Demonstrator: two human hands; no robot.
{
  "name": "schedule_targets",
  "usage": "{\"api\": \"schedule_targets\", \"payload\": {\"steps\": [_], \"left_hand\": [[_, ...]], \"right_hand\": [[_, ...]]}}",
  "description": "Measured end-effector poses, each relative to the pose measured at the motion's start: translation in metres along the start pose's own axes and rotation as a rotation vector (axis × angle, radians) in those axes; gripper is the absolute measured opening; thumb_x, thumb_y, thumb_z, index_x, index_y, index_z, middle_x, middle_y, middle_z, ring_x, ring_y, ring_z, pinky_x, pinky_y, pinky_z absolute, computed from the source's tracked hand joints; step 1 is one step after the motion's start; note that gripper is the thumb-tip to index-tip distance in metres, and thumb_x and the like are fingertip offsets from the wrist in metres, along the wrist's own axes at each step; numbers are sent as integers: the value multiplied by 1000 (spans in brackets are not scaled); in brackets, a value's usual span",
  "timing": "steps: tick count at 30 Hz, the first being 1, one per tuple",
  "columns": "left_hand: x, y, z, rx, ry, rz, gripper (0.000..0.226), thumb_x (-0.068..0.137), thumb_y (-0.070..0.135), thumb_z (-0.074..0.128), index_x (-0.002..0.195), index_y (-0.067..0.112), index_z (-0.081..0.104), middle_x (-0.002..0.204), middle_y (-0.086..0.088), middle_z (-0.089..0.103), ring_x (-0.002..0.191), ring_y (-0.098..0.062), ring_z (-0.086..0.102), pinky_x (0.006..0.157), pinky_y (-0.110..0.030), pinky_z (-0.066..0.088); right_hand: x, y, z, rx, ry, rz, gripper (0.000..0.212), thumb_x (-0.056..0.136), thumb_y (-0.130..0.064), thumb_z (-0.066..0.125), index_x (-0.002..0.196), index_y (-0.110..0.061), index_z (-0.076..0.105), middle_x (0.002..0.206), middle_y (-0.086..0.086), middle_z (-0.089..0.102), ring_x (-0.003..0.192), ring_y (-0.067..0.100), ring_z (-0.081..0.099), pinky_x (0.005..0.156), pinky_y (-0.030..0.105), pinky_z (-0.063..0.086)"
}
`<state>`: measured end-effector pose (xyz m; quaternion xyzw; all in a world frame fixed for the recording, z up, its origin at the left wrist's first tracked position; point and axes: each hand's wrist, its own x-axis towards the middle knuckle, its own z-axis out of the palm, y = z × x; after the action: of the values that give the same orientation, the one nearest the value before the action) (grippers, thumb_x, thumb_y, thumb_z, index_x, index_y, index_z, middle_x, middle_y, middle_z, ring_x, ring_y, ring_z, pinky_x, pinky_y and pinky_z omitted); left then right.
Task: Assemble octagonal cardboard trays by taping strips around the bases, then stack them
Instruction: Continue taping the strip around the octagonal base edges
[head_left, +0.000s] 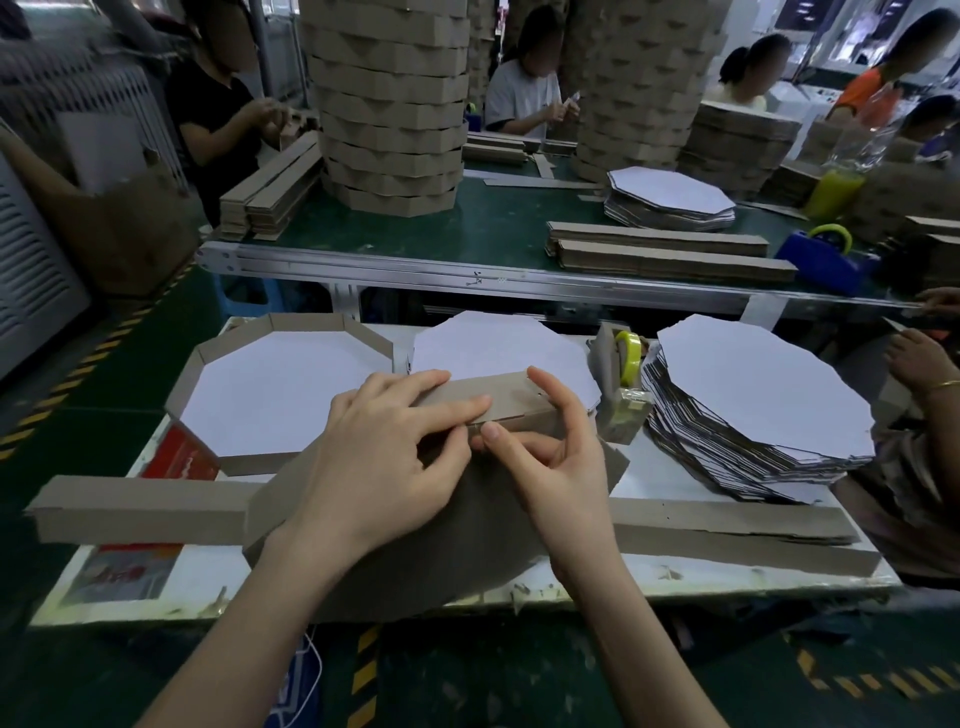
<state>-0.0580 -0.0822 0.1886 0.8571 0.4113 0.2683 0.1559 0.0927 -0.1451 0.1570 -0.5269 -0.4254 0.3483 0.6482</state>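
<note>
A brown octagonal base (415, 545) stands tilted on the white work table (675, 571), underside toward me. A brown cardboard strip (509, 397) is folded along its top edge, and the strip's free end (140, 509) runs off to the left. My left hand (384, 462) lies over the strip with fingers on top and thumb against the near face. My right hand (545, 457) pinches the strip beside it, index finger arched over the top and thumb at the seam. A finished tray (208, 358) with a white floor lies at the left.
A white octagon (498, 343) lies behind the hands. A tape dispenser (623, 379) with a yellow-green roll stands to the right, beside a stack of white bases (753, 405). Loose strips (727, 525) lie at the front right. Another person's hand (919, 364) reaches in at the right edge. Tall tray stacks (389, 104) stand on the far green table.
</note>
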Motion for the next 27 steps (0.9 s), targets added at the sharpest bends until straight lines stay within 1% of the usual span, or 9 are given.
{"api": "schedule_targets", "payload": {"steps": [7, 12, 14, 17, 18, 20, 23, 25, 27], "left_hand": [[4, 0, 1, -57, 28, -12, 38, 85, 52, 41, 118, 51, 61, 135, 12, 56, 125, -11, 42, 104, -38, 34], [7, 1, 3, -79, 56, -22, 53, 77, 74, 34, 113, 50, 64, 133, 14, 58, 122, -10, 45, 102, -42, 38], [7, 3, 5, -86, 75, -22, 53, 75, 76, 38, 111, 48, 67, 130, 12, 60, 119, -12, 48, 100, -43, 39], [7, 6, 9, -41, 144, -10, 44, 76, 72, 57, 105, 42, 72, 122, 8, 66, 112, -18, 55, 93, -39, 37], [8, 7, 11, -24, 178, -7, 39, 77, 66, 61, 103, 39, 74, 119, 6, 67, 111, -20, 56, 91, -39, 37], [7, 7, 15, -2, 204, -4, 35, 78, 58, 63, 103, 37, 75, 119, 5, 68, 110, -21, 57, 89, -37, 36], [10, 7, 14, 19, 184, 18, 37, 78, 56, 60, 106, 37, 73, 120, 6, 66, 110, -20, 55, 88, -36, 35], [12, 9, 12, 26, 151, 37, 38, 78, 57, 59, 107, 37, 73, 120, 7, 65, 109, -19, 55, 87, -36, 34], [12, 11, 11, 40, 116, 61, 38, 77, 57, 59, 107, 38, 72, 119, 10, 64, 108, -18, 54, 86, -33, 33]], "right_hand": [[11, 4, -4, -127, -44, -130, 69, 87, -19, 74, 143, -38, 38, 77, 1, 76, 82, 14, 74, 78, 20, 55], [17, 12, -16, -275, -110, -195, 76, 90, -20, 69, 148, -47, 29, 53, -6, 60, 51, 9, 59, 58, 19, 48], [15, 20, -22, -368, -101, -221, 79, 89, -19, 70, 149, -49, 26, 45, -10, 45, 44, 7, 44, 53, 15, 41], [13, 28, -36, -508, -156, -213, 96, 85, -17, 74, 148, -58, 14, 46, -10, 45, 45, 6, 45, 57, 15, 43], [13, 27, -43, -522, -207, -198, 97, 84, -15, 75, 148, -58, 16, 46, -11, 45, 45, 5, 46, 58, 15, 44], [19, 20, -62, -354, -242, -167, 72, 85, -19, 73, 142, -49, 42, 45, -11, 43, 43, 2, 42, 53, 13, 41], [51, 12, -96, 19, 118, -100, 19, 87, -24, 66, 103, -28, 75, 42, -9, 43, 37, 5, 36, 42, 15, 32], [83, 20, -118, 65, 365, 22, 17, 91, -11, 61, 91, -22, 75, 48, -7, 47, 42, 5, 39, 43, 18, 34], [108, 44, -136, -76, 461, 225, 17, 92, -5, 58, 98, -12, 72, 60, -3, 53, 52, 8, 43, 48, 21, 38]]}}
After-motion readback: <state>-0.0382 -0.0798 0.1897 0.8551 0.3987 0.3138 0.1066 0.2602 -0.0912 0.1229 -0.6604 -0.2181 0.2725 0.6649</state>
